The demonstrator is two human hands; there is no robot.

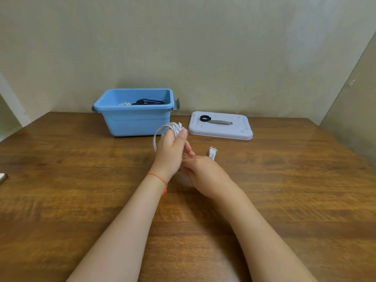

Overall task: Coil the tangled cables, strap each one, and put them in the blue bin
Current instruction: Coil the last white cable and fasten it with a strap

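My left hand (173, 151) is raised above the table and grips a coil of white cable (168, 129), whose loops stick out above the fingers. My right hand (203, 174) sits just below and to the right, fingers curled near the cable's lower part; what it holds is hidden. A white plug (212, 153) shows just past my right hand. The blue bin (134, 117) stands at the back of the table, holding a black cable (148, 102) and a white cable (125, 103).
A grey lid (220, 126) lies right of the bin with a black strap roll (204, 118) on it. The wooden table (81, 190) meets a wall behind. A small object (2, 178) peeks in at the left edge.
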